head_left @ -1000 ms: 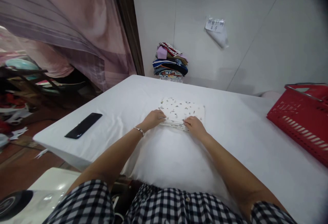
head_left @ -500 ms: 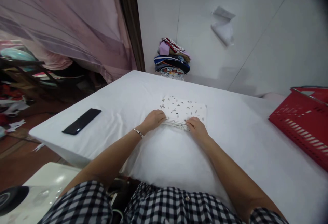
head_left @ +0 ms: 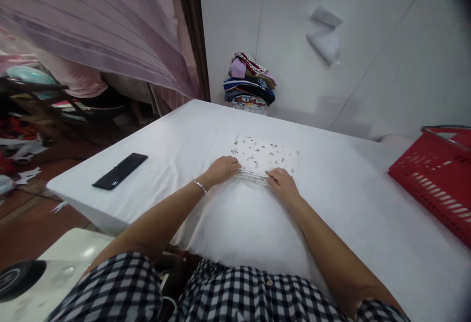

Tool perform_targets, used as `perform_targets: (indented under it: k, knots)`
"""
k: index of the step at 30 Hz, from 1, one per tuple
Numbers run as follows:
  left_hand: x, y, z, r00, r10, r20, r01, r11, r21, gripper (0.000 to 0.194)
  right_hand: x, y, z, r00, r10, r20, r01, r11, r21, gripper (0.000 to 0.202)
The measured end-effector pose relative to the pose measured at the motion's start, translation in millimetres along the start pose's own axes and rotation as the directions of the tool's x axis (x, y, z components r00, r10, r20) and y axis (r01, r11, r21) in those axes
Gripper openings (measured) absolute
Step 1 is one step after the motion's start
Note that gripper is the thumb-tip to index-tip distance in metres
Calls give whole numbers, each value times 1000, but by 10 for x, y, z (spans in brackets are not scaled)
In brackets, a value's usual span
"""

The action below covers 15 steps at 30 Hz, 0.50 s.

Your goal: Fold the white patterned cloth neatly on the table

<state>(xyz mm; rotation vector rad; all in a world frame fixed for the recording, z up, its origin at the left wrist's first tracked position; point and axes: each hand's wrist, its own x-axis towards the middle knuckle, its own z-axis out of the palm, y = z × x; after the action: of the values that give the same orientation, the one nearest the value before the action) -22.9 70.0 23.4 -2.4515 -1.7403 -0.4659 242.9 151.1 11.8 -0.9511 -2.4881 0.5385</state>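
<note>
A folded white cloth (head_left: 265, 156) with small dark prints lies flat on the white-covered table (head_left: 338, 199). Its layered near edge faces me. My left hand (head_left: 222, 169) grips that edge at its left corner, fingers closed over the layers, a silver bracelet on the wrist. At the right end of the same edge, my right hand (head_left: 282, 183) pinches the layers between thumb and fingers. I cannot tell whether the cloth is a garment or a plain sheet.
A black phone-like slab (head_left: 120, 171) lies on the table's left. At the right stands a red plastic basket (head_left: 434, 179). Beyond the far edge rises a stack of folded clothes (head_left: 250, 84) by the wall. A pink curtain (head_left: 121, 27) hangs at the left, with a person partly visible behind it.
The view has shifted slightly. Both hands stay on the near edge of the folded cloth, with hardly any movement.
</note>
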Motion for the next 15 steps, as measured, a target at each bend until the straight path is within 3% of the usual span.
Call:
perform_targets:
  k: [8, 15]
  knots:
    - [22, 64, 9, 997, -58, -49, 62, 996, 70, 28, -2, -1, 30, 995, 27, -92, -21, 997, 73, 31]
    - [-87, 59, 65, 999, -5, -42, 9, 996, 94, 24, -61, 25, 79, 993, -106, -57, 103, 993, -54, 35]
